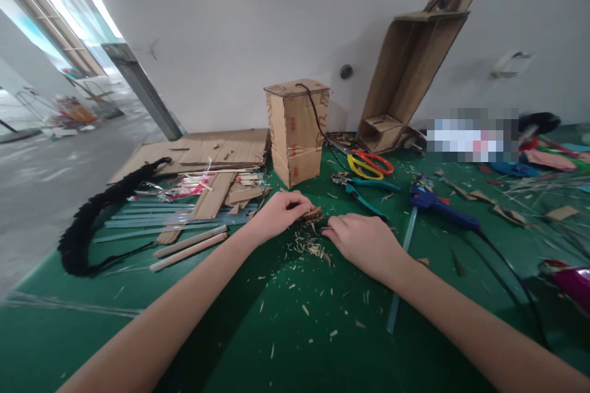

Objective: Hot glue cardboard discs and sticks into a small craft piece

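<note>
At the middle of the green table, my left hand [282, 216] pinches a small brown layered cardboard piece [314, 215] between thumb and fingers. Just to its right, my right hand [362, 242] is closed with the knuckles up. A thin glint shows by its fingertips, but the thing inside is mostly hidden. Pale shavings [310, 247] lie heaped below the cardboard piece, between the hands, and bits are scattered nearer to me. Beyond my right hand lie teal-handled pliers [364, 189] with their handles apart.
A tall cardboard box [297, 135] with a black cord stands behind the hands. Scissors [369, 164] lie right of it, near an upright open cardboard box [405, 73]. A blue glue gun [442, 207] rests at right. Glue sticks [173, 219] and wooden dowels [188, 253] lie left.
</note>
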`<action>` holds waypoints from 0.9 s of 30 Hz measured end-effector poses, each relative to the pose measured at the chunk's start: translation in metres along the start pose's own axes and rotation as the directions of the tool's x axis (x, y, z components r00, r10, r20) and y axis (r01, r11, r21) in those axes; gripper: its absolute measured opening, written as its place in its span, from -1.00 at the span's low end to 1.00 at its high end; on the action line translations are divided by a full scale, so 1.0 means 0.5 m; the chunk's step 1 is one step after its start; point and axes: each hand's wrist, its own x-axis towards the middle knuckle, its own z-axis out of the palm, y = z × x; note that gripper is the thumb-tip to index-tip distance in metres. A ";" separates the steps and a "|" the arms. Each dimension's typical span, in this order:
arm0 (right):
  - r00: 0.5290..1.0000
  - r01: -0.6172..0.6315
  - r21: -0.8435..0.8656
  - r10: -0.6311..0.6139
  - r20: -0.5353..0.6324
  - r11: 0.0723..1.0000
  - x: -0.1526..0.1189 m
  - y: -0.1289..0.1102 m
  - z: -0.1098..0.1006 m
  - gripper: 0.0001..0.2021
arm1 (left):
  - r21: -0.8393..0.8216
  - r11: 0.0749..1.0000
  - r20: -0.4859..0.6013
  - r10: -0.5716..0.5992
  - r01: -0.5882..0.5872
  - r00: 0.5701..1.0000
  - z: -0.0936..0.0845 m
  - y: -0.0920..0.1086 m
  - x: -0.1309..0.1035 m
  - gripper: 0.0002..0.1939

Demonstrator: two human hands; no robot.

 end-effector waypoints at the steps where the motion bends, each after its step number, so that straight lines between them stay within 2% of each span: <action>1: 1.000 -0.019 0.007 0.019 -0.015 1.000 0.000 0.001 0.001 -0.75 | 0.000 1.000 0.002 0.004 -0.004 1.000 0.000 0.000 0.000 -0.71; 5: 0.996 -0.077 0.013 0.078 -0.050 0.997 0.003 0.001 0.006 -0.75 | 0.000 1.000 0.009 0.006 -0.006 1.000 0.000 0.002 -0.001 -0.73; 10: 0.999 -0.025 -0.015 0.024 -0.047 1.000 0.006 -0.007 0.011 -0.76 | -0.023 1.000 0.014 -0.010 0.010 1.000 0.000 0.006 -0.002 -0.73; 14: 0.998 -0.036 -0.025 0.034 -0.059 0.999 0.009 -0.007 0.014 -0.78 | -0.017 1.000 0.010 -0.014 0.014 1.000 0.001 0.004 0.000 -0.75; 22: 0.999 -0.011 0.015 0.010 0.050 1.000 0.014 -0.007 0.014 -0.81 | -0.080 0.997 0.012 -0.014 0.015 1.000 0.000 0.007 0.000 -0.76; 27: 0.999 -0.048 0.006 0.048 -0.019 0.999 0.008 -0.006 0.014 -0.78 | -0.072 0.997 0.019 -0.026 0.027 0.999 -0.002 0.010 0.000 -0.78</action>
